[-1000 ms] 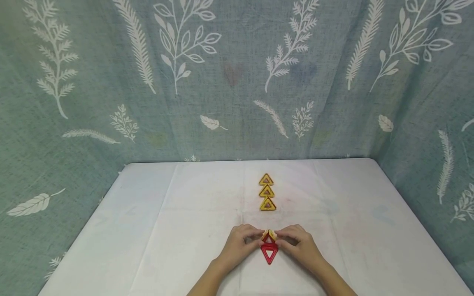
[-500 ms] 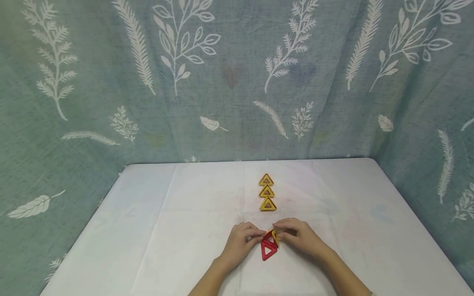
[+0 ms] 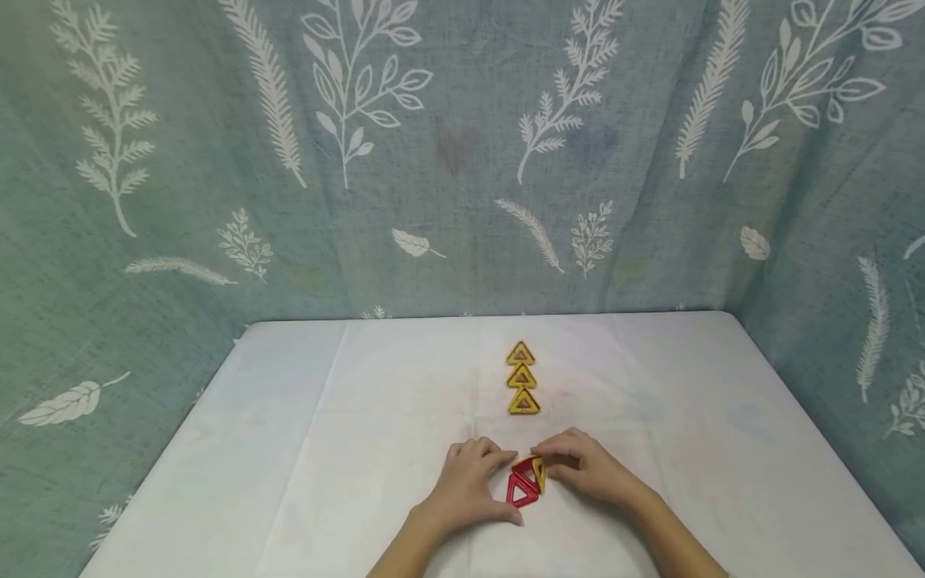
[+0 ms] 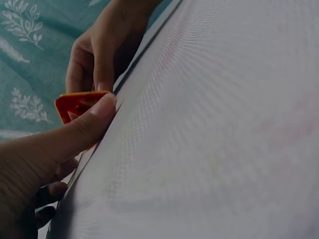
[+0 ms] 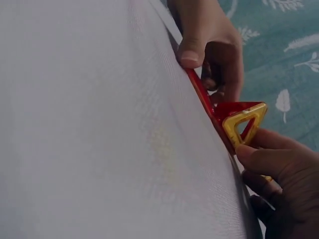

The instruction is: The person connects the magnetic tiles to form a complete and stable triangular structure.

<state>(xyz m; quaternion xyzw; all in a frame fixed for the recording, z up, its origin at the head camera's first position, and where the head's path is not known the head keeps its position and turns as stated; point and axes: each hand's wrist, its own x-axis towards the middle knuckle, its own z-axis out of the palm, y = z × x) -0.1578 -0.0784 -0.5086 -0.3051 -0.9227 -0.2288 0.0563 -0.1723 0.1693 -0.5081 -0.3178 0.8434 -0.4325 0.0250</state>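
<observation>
Between both hands, a few magnetic tile triangles are joined on the white tabletop. One red triangle (image 3: 510, 490) lies flat. Another red triangle (image 5: 232, 107) leans up from its edge, with a yellow triangle (image 5: 231, 132) standing against it. My right hand (image 3: 588, 468) pinches the yellow triangle at its side between thumb and fingers. My left hand (image 3: 468, 486) is spread around the left of the group, index finger near the top and thumb low in front. In the right wrist view, the left thumb sits at the flat red triangle's corner.
Beyond the hands, three yellow triangles (image 3: 523, 411) form a straight column on the table. The white tabletop (image 3: 390, 401) ends at a back edge before a green leaf-patterned curtain (image 3: 462, 160), which also hangs on both sides.
The joined triangles have turned clockwise, the flat red one swinging to the left. My left hand has let go and spread its thumb downward. My right hand has stayed on the yellow triangle.
</observation>
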